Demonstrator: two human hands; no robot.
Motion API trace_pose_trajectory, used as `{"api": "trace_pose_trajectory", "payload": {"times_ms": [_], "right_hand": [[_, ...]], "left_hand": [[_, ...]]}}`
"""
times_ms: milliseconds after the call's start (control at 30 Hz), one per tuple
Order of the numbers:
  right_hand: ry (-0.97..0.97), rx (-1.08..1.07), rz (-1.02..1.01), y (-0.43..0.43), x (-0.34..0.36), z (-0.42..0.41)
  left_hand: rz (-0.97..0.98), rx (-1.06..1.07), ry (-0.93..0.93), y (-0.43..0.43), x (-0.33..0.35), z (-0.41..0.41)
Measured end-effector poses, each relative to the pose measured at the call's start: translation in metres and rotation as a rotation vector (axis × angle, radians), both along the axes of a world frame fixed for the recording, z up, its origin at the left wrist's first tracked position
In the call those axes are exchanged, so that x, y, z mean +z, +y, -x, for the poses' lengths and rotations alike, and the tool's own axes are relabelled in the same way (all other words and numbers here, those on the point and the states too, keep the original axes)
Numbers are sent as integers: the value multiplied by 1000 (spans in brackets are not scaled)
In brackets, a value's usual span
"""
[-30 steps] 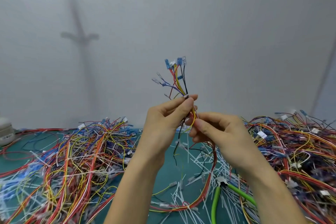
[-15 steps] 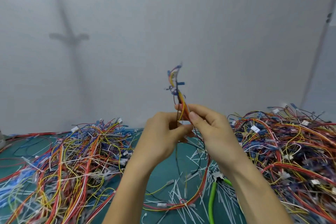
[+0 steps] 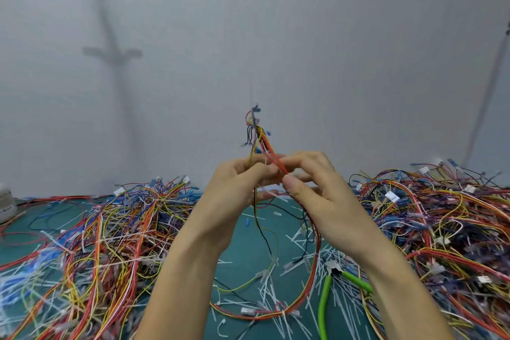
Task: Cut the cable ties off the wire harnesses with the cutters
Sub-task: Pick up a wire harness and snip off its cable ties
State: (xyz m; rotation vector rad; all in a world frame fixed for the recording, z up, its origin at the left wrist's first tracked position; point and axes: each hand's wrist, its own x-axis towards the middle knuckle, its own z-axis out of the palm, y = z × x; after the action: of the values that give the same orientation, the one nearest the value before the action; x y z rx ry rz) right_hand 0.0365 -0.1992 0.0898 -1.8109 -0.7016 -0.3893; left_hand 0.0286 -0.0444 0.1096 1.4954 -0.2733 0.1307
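Closer together now: the left hand (image 3: 231, 196) and right hand (image 3: 323, 196), both pinching one upright multicoloured wire harness (image 3: 260, 135).
On the teal bench (image 3: 240, 257), big tangled heaps of coloured wire harnesses (image 3: 116, 232) flank them, so plenty seems left; green-handled cutters (image 3: 327, 287) lie idle under the right wrist among white cut cable ties (image 3: 299, 235).

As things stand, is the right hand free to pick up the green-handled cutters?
Likely not yet: the right hand pinches the raised wire harness together with the left hand. The cutters lie in the open below it.
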Motion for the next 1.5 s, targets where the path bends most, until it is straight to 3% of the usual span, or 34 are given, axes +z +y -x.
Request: {"api": "trace_pose_trajectory", "payload": {"times_ms": [133,267,467,633,733,833,967,1167,1333,1500], "right_hand": [[-33,60,233,-3,1,2],[25,40,260,-6,-1,3],[387,-33,388,-8,-7,0],[440,81,37,2,-11,-2],[435,138,-155,4,-7,0],[411,124,-250,4,-6,0],[466,203,-332,0,-5,-1],[488,460,-110,-15,-8,4],[483,441,-201,-12,-2,6],[493,360,69,3,1,14]], "left_hand": [[130,26,-26,7,1,-4],[252,48,-48,13,3,-5],[634,104,57,25,4,-11],[878,-11,93,26,1,-16],[869,-104,90,28,-1,-16],[886,-180,91,27,-2,-15],[1054,-252,57,29,0,-14],[1279,-128,-12,41,4,-12],[1332,-26,-17,46,3,-12],[1352,2,8,38,2,-16]]}}
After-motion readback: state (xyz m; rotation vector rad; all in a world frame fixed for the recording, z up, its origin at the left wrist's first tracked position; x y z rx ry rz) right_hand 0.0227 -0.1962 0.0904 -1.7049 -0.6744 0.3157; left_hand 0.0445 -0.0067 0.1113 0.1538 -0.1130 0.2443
